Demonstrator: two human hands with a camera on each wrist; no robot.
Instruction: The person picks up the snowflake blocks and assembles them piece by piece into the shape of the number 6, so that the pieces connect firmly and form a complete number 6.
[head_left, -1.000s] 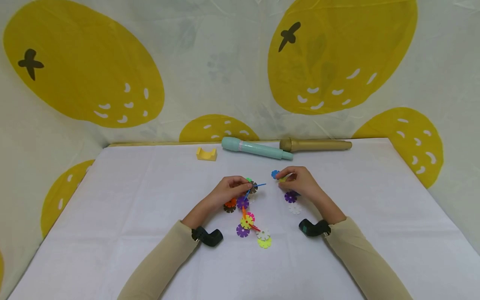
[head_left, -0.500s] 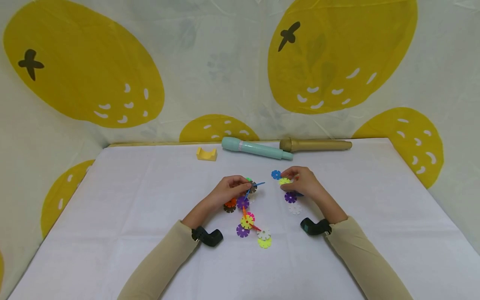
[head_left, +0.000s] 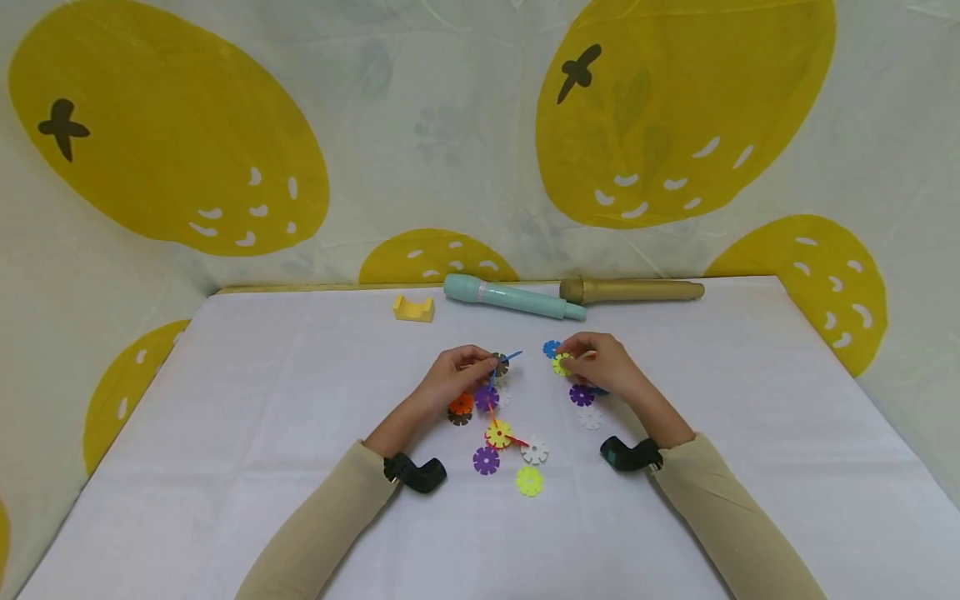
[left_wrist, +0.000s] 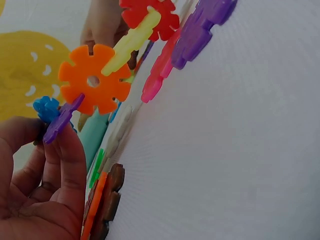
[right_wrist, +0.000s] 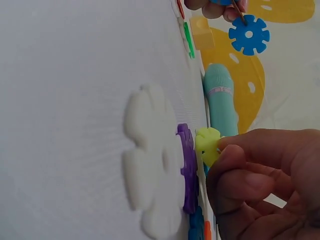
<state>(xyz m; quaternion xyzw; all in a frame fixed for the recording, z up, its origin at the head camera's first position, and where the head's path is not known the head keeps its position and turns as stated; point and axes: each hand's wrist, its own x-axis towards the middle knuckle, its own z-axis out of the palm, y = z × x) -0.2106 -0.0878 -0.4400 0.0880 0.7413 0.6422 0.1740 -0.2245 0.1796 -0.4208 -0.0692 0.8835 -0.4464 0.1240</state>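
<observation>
My left hand (head_left: 453,377) pinches the upper end of a chain of notched, flower-shaped plastic discs, with a brown disc (head_left: 501,365) at the fingertips. A blue disc (right_wrist: 257,40) juts out from that end. Below hang a purple disc (head_left: 486,398), an orange disc (left_wrist: 80,75), a yellow disc (head_left: 497,434), a red disc (left_wrist: 167,20) and a white disc (head_left: 536,452). Between thumb and forefinger, my right hand (head_left: 606,363) pinches a single yellow-green disc (right_wrist: 206,141), seen close to a loose blue disc (head_left: 552,348) on the table.
Loose discs lie around: purple (head_left: 581,395) and white (head_left: 591,418) by the right hand, another purple (head_left: 486,461) and a yellow-green one (head_left: 529,482) in front, orange (head_left: 461,404) at left. Behind are a yellow block (head_left: 413,309), a mint microphone (head_left: 517,298) and a gold microphone (head_left: 637,290).
My left hand has risen slightly, lifting the chain, so its white end disc has shifted off the yellow-green one below. My right hand now has its yellow-green disc tilted up and moved slightly left.
</observation>
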